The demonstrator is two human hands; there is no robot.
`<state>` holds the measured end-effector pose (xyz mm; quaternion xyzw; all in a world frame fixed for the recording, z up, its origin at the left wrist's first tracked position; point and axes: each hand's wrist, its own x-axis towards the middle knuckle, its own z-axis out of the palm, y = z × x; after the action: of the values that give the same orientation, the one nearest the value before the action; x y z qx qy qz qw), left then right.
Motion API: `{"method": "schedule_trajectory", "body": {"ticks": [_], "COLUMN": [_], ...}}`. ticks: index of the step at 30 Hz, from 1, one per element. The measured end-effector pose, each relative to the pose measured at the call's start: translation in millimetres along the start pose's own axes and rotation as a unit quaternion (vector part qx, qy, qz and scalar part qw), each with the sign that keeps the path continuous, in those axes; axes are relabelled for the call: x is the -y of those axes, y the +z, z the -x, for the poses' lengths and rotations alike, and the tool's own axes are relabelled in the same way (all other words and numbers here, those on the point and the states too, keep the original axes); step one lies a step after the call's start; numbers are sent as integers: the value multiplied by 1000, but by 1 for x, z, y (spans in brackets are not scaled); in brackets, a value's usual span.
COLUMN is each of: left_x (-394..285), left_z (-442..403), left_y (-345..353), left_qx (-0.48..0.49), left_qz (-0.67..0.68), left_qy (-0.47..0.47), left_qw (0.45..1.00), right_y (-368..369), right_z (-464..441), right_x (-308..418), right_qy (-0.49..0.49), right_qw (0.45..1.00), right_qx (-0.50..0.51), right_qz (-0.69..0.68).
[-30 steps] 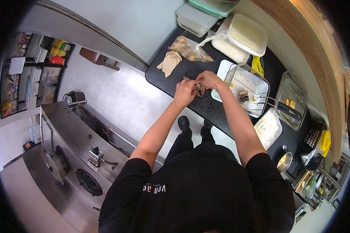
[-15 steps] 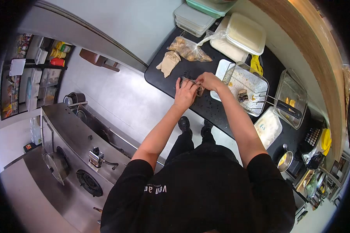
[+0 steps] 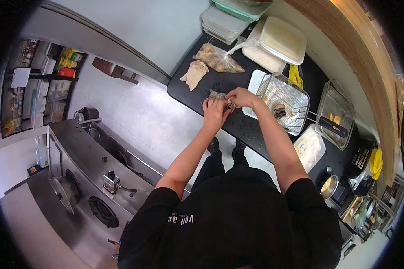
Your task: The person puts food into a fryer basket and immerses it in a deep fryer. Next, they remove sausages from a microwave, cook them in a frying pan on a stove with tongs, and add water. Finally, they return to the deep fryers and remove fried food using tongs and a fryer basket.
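On the black counter [image 3: 249, 127], near its front edge, my two hands work on a crumpled grey-brown piece of food [image 3: 217, 95]. Its exact kind cannot be made out. My left hand [image 3: 214, 114] has its fingers curled over the near side of the piece. From the right, my right hand [image 3: 242, 97] pinches the piece's other end, the fingertips close to those of the left. Dark specks and wet spots lie around them. Beyond the left hand are a flat beige piece of food [image 3: 195, 75] and a knotted clear bag of brownish food pieces [image 3: 215, 58].
To the right, a wire fry basket [image 3: 288, 92] with a dark piece of food inside rests on a white tray [image 3: 255, 80]. Beyond it sit a clear container [image 3: 345, 110] and a yellow cloth [image 3: 295, 76]. Stacked tubs [image 3: 280, 40] stand at the back. A steel stove [image 3: 94, 179] is at left.
My left hand has shifted slightly down and turned, uncovering more of the grey-brown piece at its far side. My right hand has moved a little down, still pinching.
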<state>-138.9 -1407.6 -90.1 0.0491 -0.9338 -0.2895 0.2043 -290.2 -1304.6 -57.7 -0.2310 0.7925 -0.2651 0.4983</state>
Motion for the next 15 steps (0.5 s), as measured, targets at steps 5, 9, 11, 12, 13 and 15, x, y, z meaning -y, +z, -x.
{"method": "schedule_trajectory", "body": {"ticks": [5,9,11,12,13,15], "left_x": [-4,-9,-10,-9,-7,-4], "left_z": [-1,-2,0,2,4,5], "left_y": [-1,-1,-2,-2,-1,-1], "left_qx": [17,26,33,41,41,64], "left_qz": [-4,-14,-33,-52,-52,-59], "left_qy": [6,-1,11,23,23,24], "left_qw": [1000,1000,999,998,998,996], "right_y": [-4,1,3,4,5,5], "right_z": [4,10,8,6,4,1], "right_x": [0,7,3,-1,-5,-10], "right_qy": [-23,-67,-76,-82,-88,-86], "right_qw": [999,991,989,990,990,989], "right_qx": [17,-45,-57,-64,-71,-70], "right_qz": [15,106,111,100,90,99]}}
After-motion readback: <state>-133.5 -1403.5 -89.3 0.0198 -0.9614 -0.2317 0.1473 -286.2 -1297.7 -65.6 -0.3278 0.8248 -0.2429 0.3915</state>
